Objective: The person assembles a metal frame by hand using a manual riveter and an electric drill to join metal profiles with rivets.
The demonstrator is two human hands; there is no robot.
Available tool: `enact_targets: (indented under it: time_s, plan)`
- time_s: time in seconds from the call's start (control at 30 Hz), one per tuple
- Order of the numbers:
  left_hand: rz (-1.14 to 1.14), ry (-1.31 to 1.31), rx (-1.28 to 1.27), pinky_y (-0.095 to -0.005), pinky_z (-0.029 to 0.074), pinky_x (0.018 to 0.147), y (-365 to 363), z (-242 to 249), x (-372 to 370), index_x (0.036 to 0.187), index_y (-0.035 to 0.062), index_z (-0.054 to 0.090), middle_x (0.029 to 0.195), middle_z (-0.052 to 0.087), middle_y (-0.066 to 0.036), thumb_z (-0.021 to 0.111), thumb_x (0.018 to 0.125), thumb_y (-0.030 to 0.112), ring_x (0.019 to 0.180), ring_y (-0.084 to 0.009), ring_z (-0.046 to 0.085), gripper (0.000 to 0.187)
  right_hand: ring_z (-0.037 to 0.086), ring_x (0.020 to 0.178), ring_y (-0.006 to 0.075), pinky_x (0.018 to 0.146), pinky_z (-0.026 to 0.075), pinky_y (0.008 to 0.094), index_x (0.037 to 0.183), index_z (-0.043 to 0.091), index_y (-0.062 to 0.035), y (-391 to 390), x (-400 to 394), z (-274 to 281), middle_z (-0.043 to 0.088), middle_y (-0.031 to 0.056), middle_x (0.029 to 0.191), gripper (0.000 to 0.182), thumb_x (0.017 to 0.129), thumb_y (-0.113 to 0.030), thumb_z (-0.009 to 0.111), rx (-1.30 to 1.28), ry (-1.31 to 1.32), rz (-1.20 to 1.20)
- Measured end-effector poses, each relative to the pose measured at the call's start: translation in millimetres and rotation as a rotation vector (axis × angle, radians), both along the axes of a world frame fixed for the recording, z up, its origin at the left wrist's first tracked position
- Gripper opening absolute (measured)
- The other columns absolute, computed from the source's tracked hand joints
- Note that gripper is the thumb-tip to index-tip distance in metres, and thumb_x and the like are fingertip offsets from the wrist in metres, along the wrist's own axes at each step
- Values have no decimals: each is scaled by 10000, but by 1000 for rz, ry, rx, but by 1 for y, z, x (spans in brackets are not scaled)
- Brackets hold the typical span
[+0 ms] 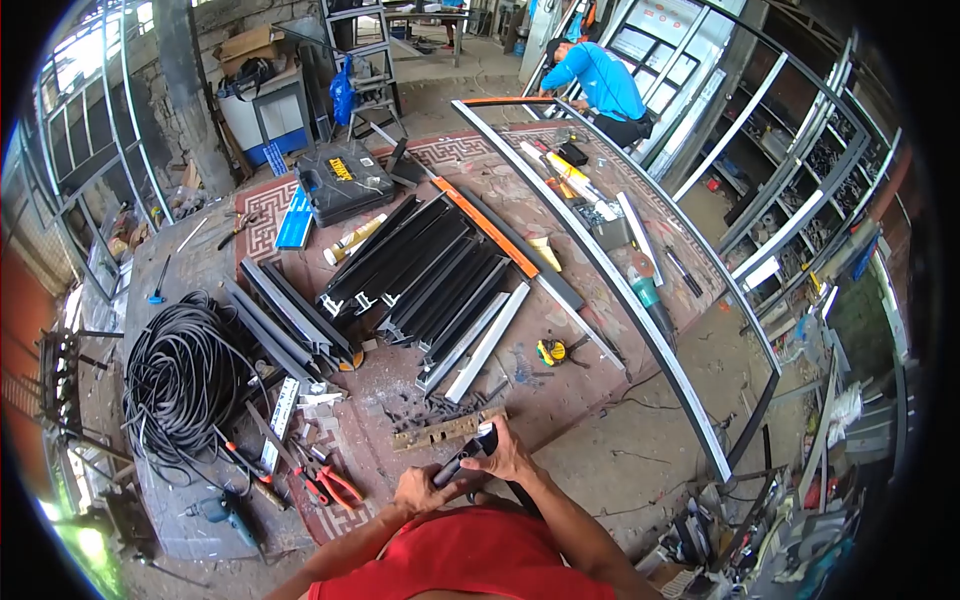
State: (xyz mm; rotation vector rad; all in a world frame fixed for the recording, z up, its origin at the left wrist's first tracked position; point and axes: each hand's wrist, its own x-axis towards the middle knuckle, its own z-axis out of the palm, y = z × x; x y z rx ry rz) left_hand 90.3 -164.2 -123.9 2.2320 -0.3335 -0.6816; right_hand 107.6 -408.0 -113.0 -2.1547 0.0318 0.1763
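Note:
Close to my body, at the table's front edge, my left hand point(425, 490) and my right hand point(507, 455) both grip a short dark metal profile point(462, 462). Just beyond them lies a wooden strip with slots point(450, 430). Several black profiles point(440, 265) rest side by side in the middle of the table, with light silver profiles point(487, 342) at their right. A yellow tape measure point(551, 350) sits to the right, and red-handled pliers point(330, 482) lie left of my hands.
A black cable coil point(185, 375) and a drill point(222, 512) occupy the left side. A tool case point(345, 182) stands farther back. One large metal frame point(600, 262) spans the right side. Another person in blue point(600, 80) bends over beyond the table.

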Motion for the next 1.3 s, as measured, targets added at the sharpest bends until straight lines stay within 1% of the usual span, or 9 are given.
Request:
enact_targets:
  time_s: [0.1, 0.23, 0.33, 0.47, 0.67, 0.93, 1.17, 1.27, 1.3]
  plan:
    - [8, -138, 53, -514, 565, 739, -14, -18, 1, 1000, 43, 690, 838, 716, -233, 747, 817, 529, 808, -456, 707, 523, 583, 1253, 472, 1008, 494, 499, 1433, 383, 1, -2, 2, -6, 596, 332, 1292, 1269, 577, -832, 811, -4, 41, -40]
    - [-24, -398, 46, -537, 563, 732, -1, -23, -3, 1109, 82, 613, 836, 729, -191, 751, 862, 382, 812, -457, 709, 412, 576, 1269, 476, 1008, 495, 504, 1448, 370, -4, -5, 0, -3, 591, 344, 1304, 1293, 566, -841, 807, 43, 97, -32]
    - [-68, -138, 288, -536, 560, 760, 30, 65, -13, 1171, 83, 582, 964, 730, -210, 773, 856, 346, 883, -435, 717, 453, 607, 1220, 440, 1006, 494, 483, 1398, 406, 5, -1, 0, -6, 612, 300, 1258, 1223, 588, -810, 827, -28, 71, -36]
    - [-41, -475, 83, -515, 562, 834, 21, 45, -7, 1287, 40, 551, 1015, 711, -283, 728, 884, 466, 957, -436, 712, 612, 579, 1268, 437, 1045, 478, 485, 1449, 370, 15, 2, 2, 14, 581, 306, 1322, 1265, 589, -791, 832, 28, 196, -44]
    - [-55, 75, 12, -507, 537, 817, -2, 21, 4, 1090, -9, 688, 952, 711, -289, 713, 846, 671, 958, -468, 693, 722, 601, 1229, 460, 1019, 494, 495, 1419, 376, -26, -9, -2, 1, 602, 314, 1282, 1242, 563, -781, 866, 61, 94, 20]
    - [162, 44, -18, -484, 536, 672, 0, 19, 11, 835, -4, 681, 685, 658, -218, 757, 825, 599, 661, -395, 683, 608, 707, 925, 325, 836, 548, 414, 1208, 614, -6, -49, -114, -15, 723, 214, 1011, 737, 749, -508, 899, -83, 220, -240]
    - [804, -119, 60, -520, 550, 670, 34, -21, 13, 697, -7, 670, 671, 653, -282, 729, 829, 534, 705, -465, 697, 560, 698, 801, 251, 769, 546, 402, 1099, 669, -8, -98, -70, 24, 735, 134, 894, 446, 873, -359, 824, -218, 159, -406]
    - [761, -299, 331, -528, 574, 670, 67, -48, 31, 1142, -18, 675, 782, 717, -242, 723, 852, 528, 719, -467, 707, 620, 641, 804, 192, 784, 531, 344, 1172, 610, 30, -116, -3, 71, 702, 81, 969, 353, 1025, -288, 650, -150, -334, -357]
    - [782, -339, 346, -521, 575, 683, 75, -50, 35, 1144, -24, 672, 775, 713, -236, 723, 866, 501, 727, -460, 707, 596, 602, 775, 155, 797, 521, 309, 1214, 603, 26, -132, 18, 90, 662, 64, 939, 406, 1055, -347, 587, 74, -111, -431]
